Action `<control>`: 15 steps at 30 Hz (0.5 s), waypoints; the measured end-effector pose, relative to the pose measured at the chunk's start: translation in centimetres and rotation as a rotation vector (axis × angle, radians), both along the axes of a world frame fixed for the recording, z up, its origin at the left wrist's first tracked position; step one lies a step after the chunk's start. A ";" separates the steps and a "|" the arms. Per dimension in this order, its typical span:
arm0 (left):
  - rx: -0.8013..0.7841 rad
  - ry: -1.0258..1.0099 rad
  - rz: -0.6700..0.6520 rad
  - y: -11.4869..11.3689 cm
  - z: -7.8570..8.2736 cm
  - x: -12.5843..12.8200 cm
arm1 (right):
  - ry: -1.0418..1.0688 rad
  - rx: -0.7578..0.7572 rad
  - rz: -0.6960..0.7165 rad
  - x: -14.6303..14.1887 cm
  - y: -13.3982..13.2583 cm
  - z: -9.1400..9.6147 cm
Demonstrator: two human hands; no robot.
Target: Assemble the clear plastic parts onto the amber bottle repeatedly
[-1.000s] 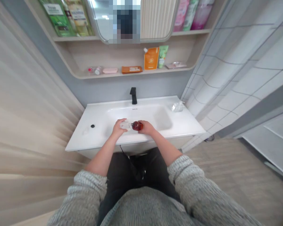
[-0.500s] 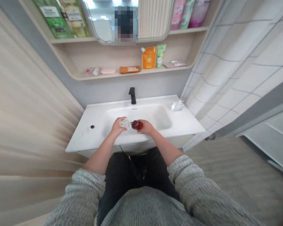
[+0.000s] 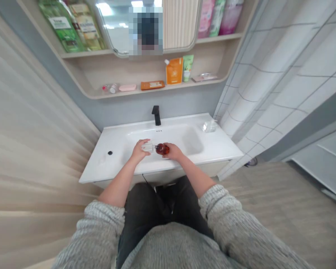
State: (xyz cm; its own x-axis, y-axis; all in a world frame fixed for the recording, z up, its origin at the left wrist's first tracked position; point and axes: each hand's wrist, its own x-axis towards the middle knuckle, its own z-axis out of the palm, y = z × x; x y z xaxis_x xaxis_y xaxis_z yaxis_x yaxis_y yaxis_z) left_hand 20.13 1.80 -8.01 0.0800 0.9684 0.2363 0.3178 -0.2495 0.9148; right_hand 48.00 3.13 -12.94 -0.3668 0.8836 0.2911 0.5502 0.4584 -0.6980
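Observation:
Above the white basin, my left hand (image 3: 138,151) and my right hand (image 3: 173,152) meet in front of my body. My right hand grips a small amber-red bottle (image 3: 162,149) around its body. My left hand closes on a transparent top piece (image 3: 148,147), which joins the bottle's neck end. Fingers hide part of both. I cannot tell whether this piece is a cap or a pump head.
A white vanity top (image 3: 207,144) holds a black faucet (image 3: 156,115), a small black stopper (image 3: 110,152) and a transparent plastic item (image 3: 210,126). Toiletries stand on a wooden shelf (image 3: 123,91) under a mirror (image 3: 179,26). Tiled wall lies right.
The whole view has shifted slightly as my head moved. Both hands stay together on the bottle and transparent piece, with no clear change in grip.

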 end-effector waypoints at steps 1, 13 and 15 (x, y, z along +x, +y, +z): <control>-0.001 -0.001 -0.001 0.0 0.1 0.0 | 0.004 0.000 -0.003 0.0 0.0 0.0; 0.014 0.047 -0.010 -0.1 1.5 0.0 | 0.059 0.003 0.004 0.0 0.0 0.0; 0.017 0.062 -0.009 -0.1 1.7 0.1 | 0.065 0.001 -0.001 0.0 0.0 0.0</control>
